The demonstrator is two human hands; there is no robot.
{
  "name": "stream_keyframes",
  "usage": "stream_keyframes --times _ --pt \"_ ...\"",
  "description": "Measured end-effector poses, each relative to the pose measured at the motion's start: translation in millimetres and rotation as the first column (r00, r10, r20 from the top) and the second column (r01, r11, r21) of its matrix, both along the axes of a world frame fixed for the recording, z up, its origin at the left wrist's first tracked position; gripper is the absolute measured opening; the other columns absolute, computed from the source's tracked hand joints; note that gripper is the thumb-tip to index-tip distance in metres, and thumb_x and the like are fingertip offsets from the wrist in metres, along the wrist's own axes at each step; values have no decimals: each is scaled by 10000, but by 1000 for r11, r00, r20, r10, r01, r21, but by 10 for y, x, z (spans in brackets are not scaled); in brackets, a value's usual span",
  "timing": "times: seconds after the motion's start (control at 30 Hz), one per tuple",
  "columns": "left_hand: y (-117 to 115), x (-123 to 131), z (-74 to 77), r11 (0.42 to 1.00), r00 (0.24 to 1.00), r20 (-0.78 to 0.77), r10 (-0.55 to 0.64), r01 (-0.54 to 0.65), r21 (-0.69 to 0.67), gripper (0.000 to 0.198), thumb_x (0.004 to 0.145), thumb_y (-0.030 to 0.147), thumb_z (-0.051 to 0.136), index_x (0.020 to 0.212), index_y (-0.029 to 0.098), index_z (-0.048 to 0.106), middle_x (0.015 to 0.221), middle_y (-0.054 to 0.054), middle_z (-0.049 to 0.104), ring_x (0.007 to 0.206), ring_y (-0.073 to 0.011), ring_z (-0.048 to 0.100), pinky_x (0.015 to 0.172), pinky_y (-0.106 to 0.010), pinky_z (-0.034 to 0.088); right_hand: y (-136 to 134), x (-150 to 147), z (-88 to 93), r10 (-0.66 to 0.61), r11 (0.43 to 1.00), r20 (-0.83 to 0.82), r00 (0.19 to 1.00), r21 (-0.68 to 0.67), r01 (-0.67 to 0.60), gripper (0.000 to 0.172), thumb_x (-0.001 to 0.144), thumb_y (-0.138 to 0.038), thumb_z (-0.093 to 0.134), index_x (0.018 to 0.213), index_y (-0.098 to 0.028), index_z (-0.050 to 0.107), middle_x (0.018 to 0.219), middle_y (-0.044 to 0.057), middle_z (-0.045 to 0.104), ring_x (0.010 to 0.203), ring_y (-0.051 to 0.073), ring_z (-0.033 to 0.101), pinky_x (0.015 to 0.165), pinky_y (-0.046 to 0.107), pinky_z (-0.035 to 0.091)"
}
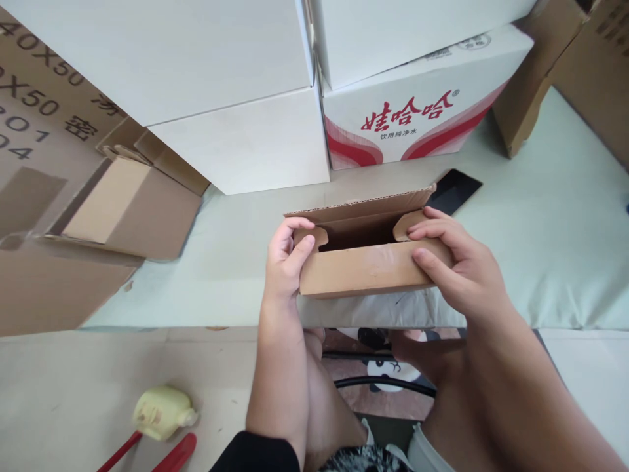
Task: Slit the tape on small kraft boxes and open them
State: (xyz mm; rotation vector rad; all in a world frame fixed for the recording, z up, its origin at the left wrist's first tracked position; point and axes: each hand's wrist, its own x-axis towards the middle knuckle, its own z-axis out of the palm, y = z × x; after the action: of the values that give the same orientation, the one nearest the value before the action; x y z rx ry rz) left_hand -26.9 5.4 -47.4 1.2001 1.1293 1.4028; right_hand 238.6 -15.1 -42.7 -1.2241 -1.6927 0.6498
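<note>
A small brown cardboard box stands at the near edge of the covered table, its long lid flap raised at the back and its dark inside showing. My left hand grips the left end, thumb on the front edge and fingers at the left side flap. At the right end, my right hand holds the box the same way, with the thumb on the front panel and fingers over the right side flap. What lies deep inside the box is too dark to make out. A black phone-like slab lies just behind its right corner.
Behind stand stacked white boxes and a red-and-white water carton. Brown cartons rise at the left and far right. A pale green cloth covers the table. On the floor lies a yellow bottle beside red handles.
</note>
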Motion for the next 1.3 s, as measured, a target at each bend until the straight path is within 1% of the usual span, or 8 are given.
stream_keyframes --times 0.2,0.37,0.67,0.87,1.0,1.17,1.3 --pt "3 15 8 1000 1000 24 1 -1 12 340 751 482 840 911 233 672 821 3 638 642 -112 562 570 -225 447 -2 6 -21 -7 1000 12 1000 7 7 132 902 -371 645 985 -271 669 1088 50 756 1416 347 532 1162 585 448" --pt "3 15 15 1000 1000 19 4 -4 -6 360 737 495 845 900 224 671 820 -3 634 651 -120 577 565 -225 448 4 17 -48 -7 999 21 1000 51 6 127 906 -363 648 994 -276 677 1079 48 757 1394 353 553 1132 580 479" --pt "4 23 12 1000 999 34 22 -21 -7 363 717 501 861 880 228 686 815 -3 634 648 -119 566 577 -226 444 6 17 -34 -3 998 25 1000 60 2 110 907 -347 646 986 -275 675 1070 47 760 1389 364 559 1117 601 488" --pt "10 18 9 1000 999 26 25 -24 -9 362 718 501 855 875 223 684 817 -12 635 674 -133 576 590 -235 444 9 13 -64 -8 998 3 1000 58 8 109 909 -340 639 986 -277 684 1071 45 760 1399 365 547 1138 615 465" --pt "10 20 13 1000 1000 0 26 -26 -4 321 743 473 828 868 223 670 817 -13 625 688 -143 575 595 -248 447 11 9 -65 -11 998 -8 1000 60 11 92 909 -325 635 973 -280 684 1048 38 762 1389 359 556 1157 620 447" --pt "13 24 20 999 999 -17 45 -45 -8 288 741 448 814 844 221 669 814 -17 618 706 -151 574 598 -251 436 9 5 -57 -15 998 -19 1000 60 16 82 904 -301 631 961 -281 687 1029 31 764 1372 347 571 1155 611 453" --pt "16 28 19 999 999 -2 45 -45 -18 281 737 442 816 836 223 671 813 -17 618 707 -152 574 603 -255 431 7 1 -60 -24 998 -25 999 57 26 85 897 -297 629 951 -277 692 1029 33 764 1365 343 577 1171 613 440"
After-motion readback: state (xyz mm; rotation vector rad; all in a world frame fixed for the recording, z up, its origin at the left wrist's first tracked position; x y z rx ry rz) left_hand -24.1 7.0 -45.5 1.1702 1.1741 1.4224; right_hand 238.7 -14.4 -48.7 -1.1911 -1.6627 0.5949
